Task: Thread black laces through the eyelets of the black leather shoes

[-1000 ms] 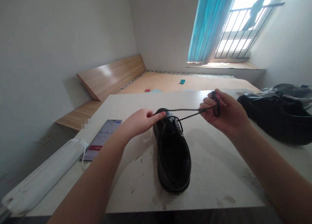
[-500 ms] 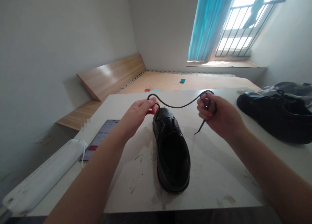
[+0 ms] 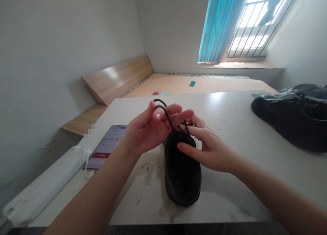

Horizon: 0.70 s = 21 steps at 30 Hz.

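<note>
The bed (image 3: 224,83) filled the background, its headboard on the left. In front of it stood the white worktop (image 3: 230,194), marked with dark smudges near its front edge. A blue curtain (image 3: 218,27) hung beside the barred window. A long white case (image 3: 48,184) lay along the left edge of the worktop. At the far right sat a second black shoe (image 3: 291,122), its toe directed left. The black shoe (image 3: 182,187) in use stood upright at mid-worktop, heel toward the wearer of the camera, beneath both hands. The left hand (image 3: 153,129), palm turned up, pinched the lace between thumb and forefinger, the other fingers loosely spread. The right hand (image 3: 209,146) lay at the shoe's right side, thumb over the opening; whether its grip had closed on anything could not be told. A phone (image 3: 107,144) displaying a timer lay beside the case. The dark lace (image 3: 168,119) looped from the left thumb down to the shoe. A small teal card (image 3: 192,83) lay on the bed.
</note>
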Tool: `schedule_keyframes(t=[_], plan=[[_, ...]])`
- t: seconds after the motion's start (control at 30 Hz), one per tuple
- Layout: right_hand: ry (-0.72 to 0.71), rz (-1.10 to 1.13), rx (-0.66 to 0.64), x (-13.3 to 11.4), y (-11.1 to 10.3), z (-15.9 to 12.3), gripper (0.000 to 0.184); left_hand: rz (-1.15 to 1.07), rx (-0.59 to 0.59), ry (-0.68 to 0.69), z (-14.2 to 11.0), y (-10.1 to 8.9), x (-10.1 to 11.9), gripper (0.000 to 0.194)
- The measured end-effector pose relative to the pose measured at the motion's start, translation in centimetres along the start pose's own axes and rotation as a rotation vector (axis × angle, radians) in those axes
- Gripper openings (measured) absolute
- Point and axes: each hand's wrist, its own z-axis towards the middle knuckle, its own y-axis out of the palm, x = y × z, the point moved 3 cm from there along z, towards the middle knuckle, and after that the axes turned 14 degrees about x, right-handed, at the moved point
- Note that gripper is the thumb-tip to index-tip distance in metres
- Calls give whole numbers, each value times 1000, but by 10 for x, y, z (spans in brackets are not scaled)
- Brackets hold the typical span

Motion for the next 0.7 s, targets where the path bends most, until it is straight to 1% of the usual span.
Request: schedule_keyframes(t=[0.1, 0.17, 0.23, 0.3, 0.37, 0.47, 0.53, 0.63, 0.67, 0.7], plan=[[-15, -47, -43, -4, 4, -1, 19, 42, -27, -34, -3, 0, -2, 64], [0, -27, -25, -3, 4, 0, 16, 42, -65, -62, -6, 5, -1, 65], [5, 18, 14, -2, 4, 2, 19, 44, -117, -83, -9, 12, 1, 62], [7, 53, 24, 0, 3, 3, 18, 62, -154, -66, -11, 18, 6, 59], [22, 73, 13, 2, 3, 3, 18, 85, -133, -2, -12, 21, 11, 57], [35, 73, -18, 3, 2, 2, 32, 109, -33, 122, -12, 17, 18, 55], [21, 65, -39, 1, 2, 1, 36, 113, -7, 187, -14, 15, 20, 55], [-1, 66, -33, -4, 1, 0, 45, 101, -68, 273, -18, 17, 21, 52], [-3, 81, -21, -6, 1, -1, 45, 95, -105, 300, -20, 19, 21, 49], [1, 102, -15, -8, 1, -1, 41, 94, -145, 321, -21, 22, 21, 46]])
